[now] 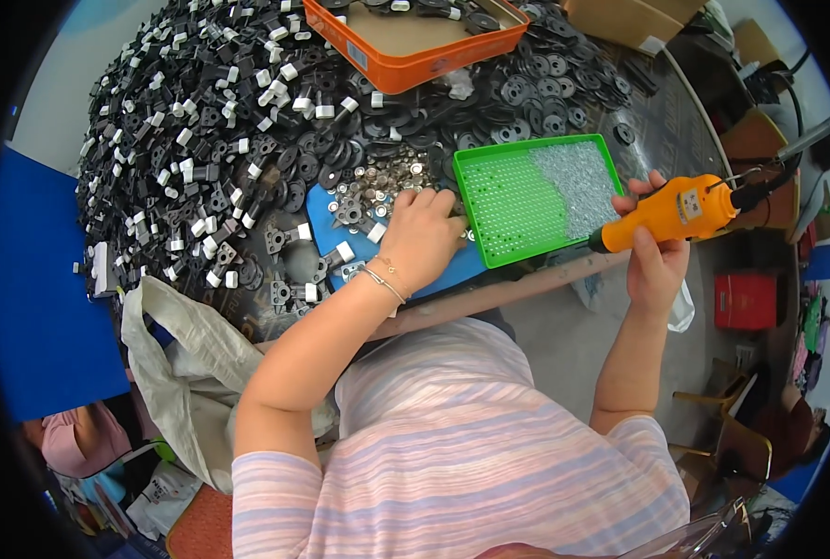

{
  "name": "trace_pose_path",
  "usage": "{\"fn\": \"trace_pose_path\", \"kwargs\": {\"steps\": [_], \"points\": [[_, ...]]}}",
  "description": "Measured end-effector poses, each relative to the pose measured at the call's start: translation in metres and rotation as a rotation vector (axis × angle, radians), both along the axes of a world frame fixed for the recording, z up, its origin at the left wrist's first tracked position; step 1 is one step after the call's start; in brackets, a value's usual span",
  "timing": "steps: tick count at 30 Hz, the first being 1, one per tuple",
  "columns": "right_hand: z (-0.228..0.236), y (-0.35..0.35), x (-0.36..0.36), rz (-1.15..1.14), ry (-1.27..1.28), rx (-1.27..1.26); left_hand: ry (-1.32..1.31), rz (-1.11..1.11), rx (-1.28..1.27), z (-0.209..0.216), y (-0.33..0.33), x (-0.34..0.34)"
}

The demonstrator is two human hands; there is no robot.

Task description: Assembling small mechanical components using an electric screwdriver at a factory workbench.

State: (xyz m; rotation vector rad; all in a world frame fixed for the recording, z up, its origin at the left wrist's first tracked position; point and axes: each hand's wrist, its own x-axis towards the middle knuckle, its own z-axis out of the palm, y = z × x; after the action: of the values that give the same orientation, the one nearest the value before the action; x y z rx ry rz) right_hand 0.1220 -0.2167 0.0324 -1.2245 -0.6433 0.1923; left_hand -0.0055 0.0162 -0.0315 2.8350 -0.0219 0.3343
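Black parts are crowding the counter (527, 291). My left hand (421, 238) is pinching small, light hardware on the blue mat (452, 270); my right hand (655, 252) is closed around the rigid screwdriver (671, 212), best gripped mid-body.

Grey floor (564, 345), wooden chair (746, 438), blue wall (42, 307) at left

We see a round dark worktable (676, 121) carrying a heap of black and white parts (210, 140), an orange tray (415, 47), a green perforated tray (536, 200) and a blue mat (326, 219) with small metal pieces.
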Motion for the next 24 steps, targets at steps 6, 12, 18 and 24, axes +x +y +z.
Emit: {"fn": "trace_pose_path", "kwargs": {"steps": [6, 12, 18, 24], "points": [[-0.002, -0.005, 0.002, -0.012, 0.004, -0.013, -0.104, 0.049, -0.012, -0.006, -0.003, 0.01], [0.005, -0.006, 0.002, -0.021, 0.02, 0.008, -0.127, 0.138, -0.022, -0.009, -0.007, 0.013], [0.003, -0.003, 0.009, -0.034, 0.03, -0.033, -0.183, 0.214, -0.529, 0.02, 0.002, -0.018], [-0.006, 0.004, 0.002, -0.304, -0.232, -0.097, 0.034, 0.34, -1.806, 0.029, -0.009, -0.075]]}}
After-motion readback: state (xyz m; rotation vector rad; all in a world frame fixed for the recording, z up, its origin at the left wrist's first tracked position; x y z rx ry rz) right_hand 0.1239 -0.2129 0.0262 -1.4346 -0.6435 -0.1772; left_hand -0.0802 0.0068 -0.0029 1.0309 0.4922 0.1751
